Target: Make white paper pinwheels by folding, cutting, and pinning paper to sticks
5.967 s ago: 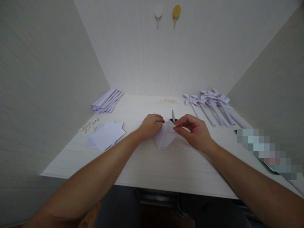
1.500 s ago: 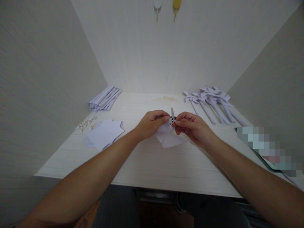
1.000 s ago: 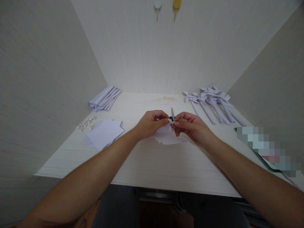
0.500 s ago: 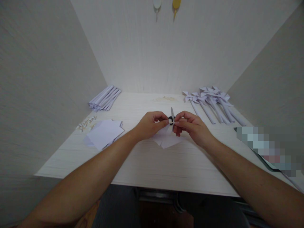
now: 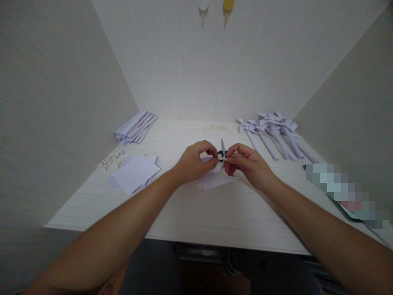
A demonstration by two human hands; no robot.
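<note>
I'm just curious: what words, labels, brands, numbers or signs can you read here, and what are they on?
No text can be read.
Flat item at the right: coarsely pixelated, so any print on it can't be made out.
Scissors: any mark would be too small to read.
Folded paper, stacked sheets, paper rolls, pinwheels: no writing shows.

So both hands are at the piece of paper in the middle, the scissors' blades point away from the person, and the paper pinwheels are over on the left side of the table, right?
Not quite: the head view shows the paper pinwheels on the right side of the table, not the left. The rest of your statement stands.
</note>
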